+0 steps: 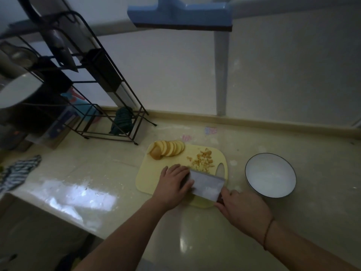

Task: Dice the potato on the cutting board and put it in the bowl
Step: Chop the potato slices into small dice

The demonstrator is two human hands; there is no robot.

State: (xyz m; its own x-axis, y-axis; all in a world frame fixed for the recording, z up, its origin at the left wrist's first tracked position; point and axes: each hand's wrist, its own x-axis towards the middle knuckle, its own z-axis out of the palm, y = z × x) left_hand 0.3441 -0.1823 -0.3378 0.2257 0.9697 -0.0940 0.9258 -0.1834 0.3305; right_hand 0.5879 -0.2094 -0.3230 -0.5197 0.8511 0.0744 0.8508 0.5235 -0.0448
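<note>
Cutting board (148, 178): pale yellow, lying flat on the tabletop (195, 237) near the middle of the view, with an oval handle hole at its 3 o'clock edge.
Potato slices (170, 149): a fanned row of round slices at the board's 11 o'clock corner, with a browner end piece at the row's left.
Diced potato (203, 160): a loose heap of small cubes on the board at about 1 o'clock, just beyond the blade.
Cleaver (206, 185): broad rectangular blade standing on the board at its 4 o'clock part, dark handle pointing toward 5 o'clock.
Right hand (244, 210): its grip is wrapped round the cleaver handle, thumb lying by the blade's heel; a thin dark cord circles the wrist.
Left hand (173, 184): resting on the board at the blade's 9 o'clock side, fingers bent with the tips against the blade face. Whatever lies beneath the fingers is hidden, so I cannot tell whether this grip holds potato.
Bowl (254, 184): white with a dark rim, on the tabletop at 3 o'clock from the board, near it but apart; no potato shows inside.
Wire rack (117, 79): black, standing at 10 o'clock from the board, a dark green cloth (122, 124) bunched at its foot.
Striped cloth (17, 173): at the tabletop's 9 o'clock edge.
</note>
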